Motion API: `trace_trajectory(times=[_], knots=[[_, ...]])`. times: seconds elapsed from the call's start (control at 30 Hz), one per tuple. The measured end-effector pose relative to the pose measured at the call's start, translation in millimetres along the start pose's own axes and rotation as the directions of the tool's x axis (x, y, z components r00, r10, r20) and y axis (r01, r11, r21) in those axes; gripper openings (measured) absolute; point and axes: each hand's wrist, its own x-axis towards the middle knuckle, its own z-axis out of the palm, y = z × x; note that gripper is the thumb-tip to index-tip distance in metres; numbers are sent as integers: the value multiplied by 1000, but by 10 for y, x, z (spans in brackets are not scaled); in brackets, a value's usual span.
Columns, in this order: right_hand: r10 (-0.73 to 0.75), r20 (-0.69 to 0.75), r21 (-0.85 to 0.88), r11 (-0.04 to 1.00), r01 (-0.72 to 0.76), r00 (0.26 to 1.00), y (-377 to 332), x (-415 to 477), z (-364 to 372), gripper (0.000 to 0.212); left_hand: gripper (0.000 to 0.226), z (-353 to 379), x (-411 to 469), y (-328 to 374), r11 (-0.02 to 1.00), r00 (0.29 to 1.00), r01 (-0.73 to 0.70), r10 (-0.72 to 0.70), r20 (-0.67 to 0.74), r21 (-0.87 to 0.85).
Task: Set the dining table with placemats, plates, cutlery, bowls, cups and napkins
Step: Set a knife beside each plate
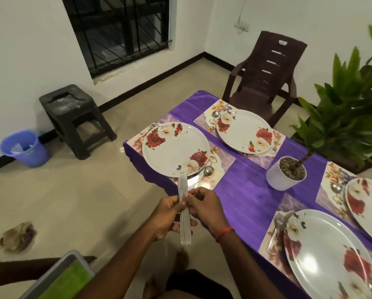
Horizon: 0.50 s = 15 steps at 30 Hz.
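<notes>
A tiled room with white walls and a barred window holds a dining table under a purple tablecloth (245, 190). Four floral settings are laid on it. The one nearest our hands consists of a placemat (222, 167), a plate (174, 149), a fork (147, 131) at the plate's far side and a spoon (206, 171) at its near side. We see no knife at any setting, and no bowls, cups or napkins on the table.

The table knives (182, 186) are in a bundle over the floor, just off the table's edge, with their blades pointing toward that plate. The left hand (166, 219) curls its fingers round the handles and serves as the holder. This keeps the stack aligned and the blades together. The right hand (206, 209) pinches the bundle higher up between thumb and fingertips. We judge this grip is meant to separate a single knife from the rest.

We take the step in hand to be knife placement, probably beside the spoon.

A potted plant (286, 171) stands mid-table, well apart from the hands. A brown plastic chair (265, 72) stands at the far end.
</notes>
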Motion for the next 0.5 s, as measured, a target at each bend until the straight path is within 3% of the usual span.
trace_trajectory(times=[0.23, 0.37, 0.5], knots=[[90, -11, 106, 990, -88, 996, 72, 257, -187, 12, 25, 61, 291, 172, 991, 998, 29, -35, 46, 130], [203, -67, 279, 944, -177, 977, 132, 552, -292, 7, 24, 45, 547, 288, 991, 998, 56, -54, -19, 121], [240, -188, 356, 921, -162, 953, 270, 898, -542, 7, 24, -40, 805, 402, 991, 996, 59, -50, -77, 116]])
